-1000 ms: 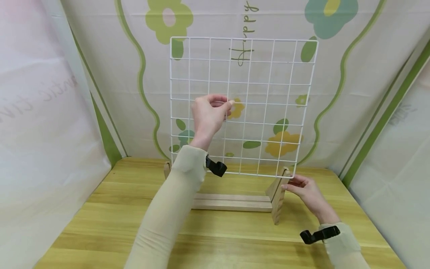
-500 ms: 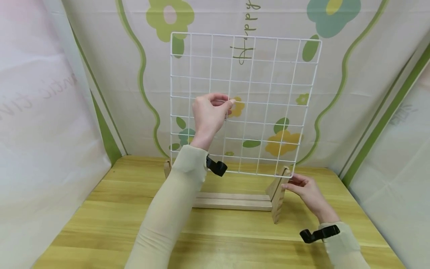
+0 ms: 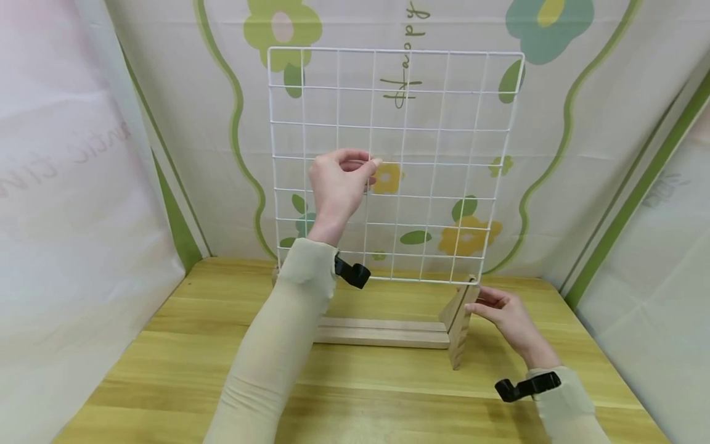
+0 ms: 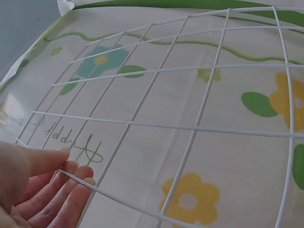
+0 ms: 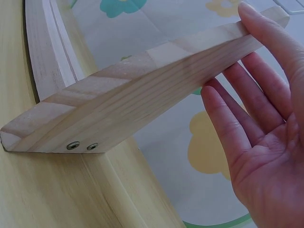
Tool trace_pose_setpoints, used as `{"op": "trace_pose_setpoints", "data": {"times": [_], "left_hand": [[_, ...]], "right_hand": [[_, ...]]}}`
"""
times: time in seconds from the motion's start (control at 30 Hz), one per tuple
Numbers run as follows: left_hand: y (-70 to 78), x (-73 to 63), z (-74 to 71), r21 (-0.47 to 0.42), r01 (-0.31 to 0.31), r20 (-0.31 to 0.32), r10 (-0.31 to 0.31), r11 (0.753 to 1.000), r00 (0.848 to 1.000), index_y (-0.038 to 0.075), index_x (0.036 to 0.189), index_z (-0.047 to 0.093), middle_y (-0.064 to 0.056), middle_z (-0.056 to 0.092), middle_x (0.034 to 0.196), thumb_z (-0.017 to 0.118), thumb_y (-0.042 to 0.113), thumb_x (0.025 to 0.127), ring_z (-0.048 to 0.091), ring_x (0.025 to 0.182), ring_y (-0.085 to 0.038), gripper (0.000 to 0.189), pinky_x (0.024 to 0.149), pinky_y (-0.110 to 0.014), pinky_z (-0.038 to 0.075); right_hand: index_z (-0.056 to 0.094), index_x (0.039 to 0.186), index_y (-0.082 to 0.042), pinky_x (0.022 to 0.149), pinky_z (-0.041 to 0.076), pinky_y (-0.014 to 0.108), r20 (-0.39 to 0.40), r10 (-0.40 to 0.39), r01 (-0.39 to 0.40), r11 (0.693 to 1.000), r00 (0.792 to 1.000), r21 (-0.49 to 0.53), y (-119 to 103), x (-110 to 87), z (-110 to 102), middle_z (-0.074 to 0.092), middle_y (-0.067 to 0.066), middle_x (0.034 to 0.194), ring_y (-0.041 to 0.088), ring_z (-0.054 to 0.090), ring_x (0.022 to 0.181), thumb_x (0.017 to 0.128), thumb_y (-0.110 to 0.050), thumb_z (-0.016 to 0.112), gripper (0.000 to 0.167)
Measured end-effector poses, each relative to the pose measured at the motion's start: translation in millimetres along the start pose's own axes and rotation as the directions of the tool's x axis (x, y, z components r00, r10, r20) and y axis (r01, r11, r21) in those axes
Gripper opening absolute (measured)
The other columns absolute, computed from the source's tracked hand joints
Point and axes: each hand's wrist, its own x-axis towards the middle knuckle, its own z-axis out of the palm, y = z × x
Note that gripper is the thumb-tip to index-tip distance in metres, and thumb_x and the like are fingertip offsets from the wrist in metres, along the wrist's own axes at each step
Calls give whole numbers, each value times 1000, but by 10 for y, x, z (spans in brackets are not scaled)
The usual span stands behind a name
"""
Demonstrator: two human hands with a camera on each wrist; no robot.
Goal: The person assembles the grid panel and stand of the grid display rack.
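A white wire grid panel (image 3: 402, 163) stands nearly upright above a wooden stand (image 3: 383, 338). With thumb and fingertips my left hand (image 3: 339, 188) pinches a wire left of the panel's middle, and the left wrist view shows the fingertips behind that wire (image 4: 118, 201). The panel's lower right corner is right at the top of the stand's slotted right side piece (image 3: 459, 327). My right hand (image 3: 509, 317) grips this side piece near its upper end, thumb on the front edge, fingers behind. My left forearm hides much of the stand's left side.
The stand rests on a wood-grain table (image 3: 388, 394). A white cloth with printed flowers (image 3: 466, 237) hangs close behind the panel, and pale cloth walls (image 3: 83, 216) flank both sides. In the right wrist view, two metal screws (image 5: 72, 145) show low on the side piece.
My left hand has shifted slightly left and up with the grid panel, whose lower right corner moved inward over the side piece's top. My right hand and the stand stay in place.
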Motion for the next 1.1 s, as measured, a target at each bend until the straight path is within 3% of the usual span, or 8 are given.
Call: {"op": "trace_pose_setpoints", "data": {"times": [0.37,0.6,0.83,1.1], "left_hand": [[4,-21,28,4,-15,-16,15,1000,1000,6,97,77,-2,75,84,83,17,88,74,72,-21,16,64,-26,61],[17,-26,77,3,-28,-20,28,1000,999,6,96,77,-1,75,84,83,14,88,73,68,-17,13,62,-26,60],[13,-45,86,21,-42,-31,42,999,999,6,97,78,0,75,84,83,16,89,72,66,-13,13,61,-26,60],[1,-57,85,11,-43,-38,44,999,998,6,96,78,-1,75,84,83,16,88,73,68,-18,14,60,-27,60]], "right_hand": [[68,129,-4,87,55,22,4,-10,10,1000,1000,17,12,-9,-25,72,-3,108,10,67,102,96,-11,74,34],[60,136,6,88,55,22,13,-3,3,1000,1000,7,13,-26,-54,72,-2,113,11,66,104,98,-13,72,45],[60,137,5,88,54,21,16,-14,14,1000,1000,10,17,-29,-61,73,-2,113,11,67,104,99,-12,71,43],[60,136,6,88,55,23,19,-15,15,1000,1000,4,13,-30,-80,73,-2,113,11,68,104,98,-13,71,44]]}}
